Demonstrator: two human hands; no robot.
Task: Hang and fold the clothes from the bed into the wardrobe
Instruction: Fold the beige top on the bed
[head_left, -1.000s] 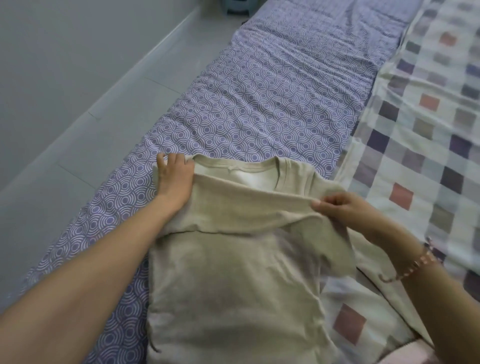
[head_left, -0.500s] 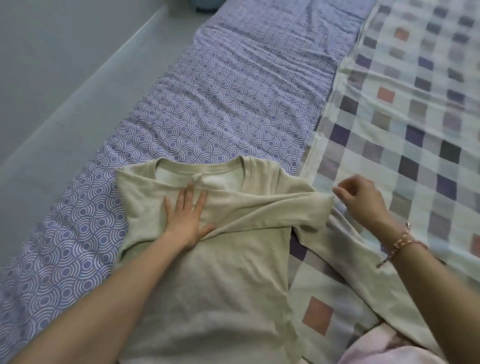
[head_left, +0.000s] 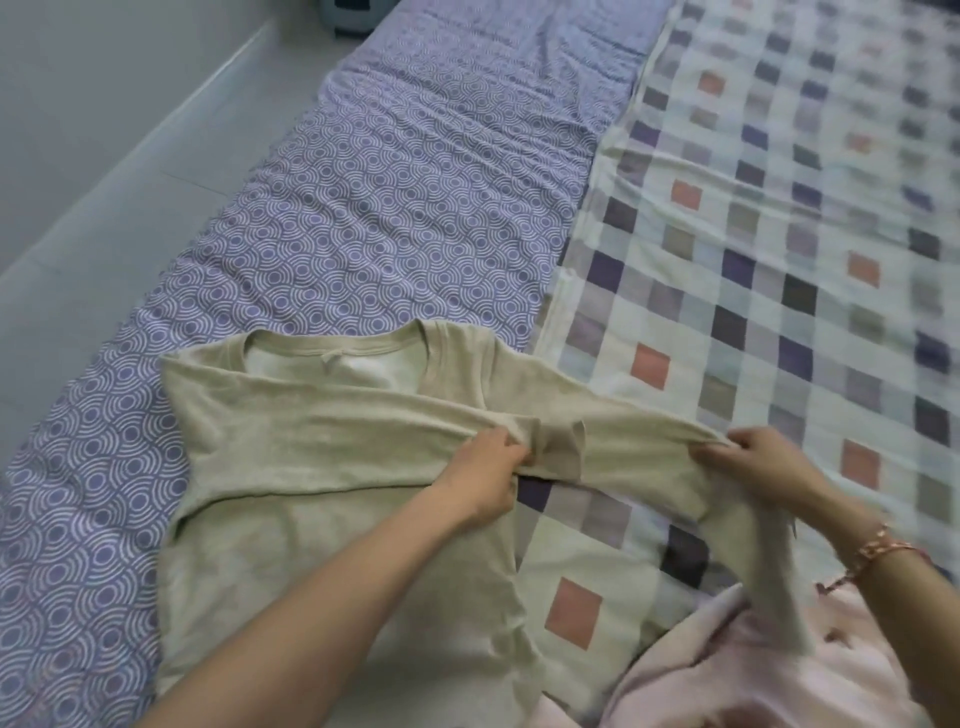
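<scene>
Inspection, head view.

1. Left hand (head_left: 485, 475): the fingers (head_left: 501, 447) are curled and pressed together. They pinch a ridge of the beige shirt (head_left: 322, 467) at its right side, just beside the cuff (head_left: 558, 452) of the sleeve that lies folded across the chest. I cannot see the thumb.

2. Right hand (head_left: 763, 467): the fingers (head_left: 722, 457) are curled and pinch the shirt's other sleeve along its upper edge. The cloth is raised off the bed there and stretched taut between the two hands. Below this hand the sleeve hangs down toward the pink garment (head_left: 727, 675). A bracelet (head_left: 878, 545) sits on this wrist.

3. Shirt position: it lies front up near the bed's left edge, at the near end, with the neckline (head_left: 337, 353) pointing to the far end. The body rests flat on the purple patterned sheet (head_left: 389, 208). Its right shoulder crosses onto the checked blanket (head_left: 779, 234).

4. Surroundings: the pink garment is bunched at the near right corner of the bed, on the checked blanket, and touches the hanging sleeve. The grey floor (head_left: 104, 156) runs along the bed's left edge. A pale container (head_left: 348, 15) stands on the floor at the far end, cut off by the frame. The left forearm crosses the lower body of the shirt and hides part of it.
</scene>
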